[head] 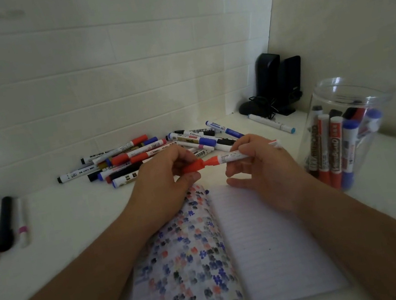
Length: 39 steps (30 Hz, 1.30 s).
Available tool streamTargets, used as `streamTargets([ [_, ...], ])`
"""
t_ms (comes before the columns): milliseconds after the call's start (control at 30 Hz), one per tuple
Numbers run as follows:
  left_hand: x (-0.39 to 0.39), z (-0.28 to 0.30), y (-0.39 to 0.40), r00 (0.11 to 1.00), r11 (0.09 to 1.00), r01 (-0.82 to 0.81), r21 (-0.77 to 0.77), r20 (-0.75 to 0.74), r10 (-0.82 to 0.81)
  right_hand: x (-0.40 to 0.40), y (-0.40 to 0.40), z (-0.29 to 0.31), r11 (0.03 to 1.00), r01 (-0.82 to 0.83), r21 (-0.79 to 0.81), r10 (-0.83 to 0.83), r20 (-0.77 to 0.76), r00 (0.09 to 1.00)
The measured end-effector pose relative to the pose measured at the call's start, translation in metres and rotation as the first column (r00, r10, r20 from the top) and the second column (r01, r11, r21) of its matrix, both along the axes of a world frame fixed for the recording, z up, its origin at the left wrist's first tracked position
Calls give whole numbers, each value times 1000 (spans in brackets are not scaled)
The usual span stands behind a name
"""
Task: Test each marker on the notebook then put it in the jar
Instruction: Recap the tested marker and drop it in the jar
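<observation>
Crosswise above the notebook (259, 239), the marker (242, 154) lies level, red cap (192, 167) leftward, both hands' grip holding it.

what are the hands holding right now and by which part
One red marker, held between both hands: the left hand grips its red cap, and the right hand pinches the white barrel, over the notebook.

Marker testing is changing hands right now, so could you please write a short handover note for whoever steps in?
Left hand grips the red cap; right hand holds the marker's white barrel, above the open notebook.
Done: several markers stand in the jar; the left page is covered in test marks.
Left: the pile of markers by the wall; whether the three markers at far left still need testing is unclear.
</observation>
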<state>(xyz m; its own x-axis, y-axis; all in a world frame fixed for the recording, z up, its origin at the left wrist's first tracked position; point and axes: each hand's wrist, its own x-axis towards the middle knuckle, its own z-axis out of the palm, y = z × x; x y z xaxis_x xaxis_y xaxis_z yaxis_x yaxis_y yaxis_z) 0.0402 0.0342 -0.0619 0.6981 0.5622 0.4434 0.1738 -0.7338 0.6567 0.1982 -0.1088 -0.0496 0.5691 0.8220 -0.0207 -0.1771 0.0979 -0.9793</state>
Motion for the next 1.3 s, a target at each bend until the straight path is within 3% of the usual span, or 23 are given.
streamTargets([
  [200, 0, 1, -1, 1000, 999, -12, 42, -5, 12, -5, 1, -1, 996, 62, -57, -52, 167, 985],
  [567, 2, -1, 0, 999, 997, -26, 75, 43, 23, -6, 3, -5, 994, 79, -74, -66, 168, 984],
  [800, 0, 6, -3, 986, 999, -32, 11, 161, 30, -15, 3, 0, 996, 76, -55, -66, 174, 983],
  [1233, -4, 11, -10, 984, 916, -92, 391, 178, 23, -19, 6, -2, 998, 37, -50, -34, 78, 996],
  [1300, -7, 14, -16, 993, 890, -57, 452, 118, 4, -20, 5, -4, 999, 13, -52, -7, 118, 993],
])
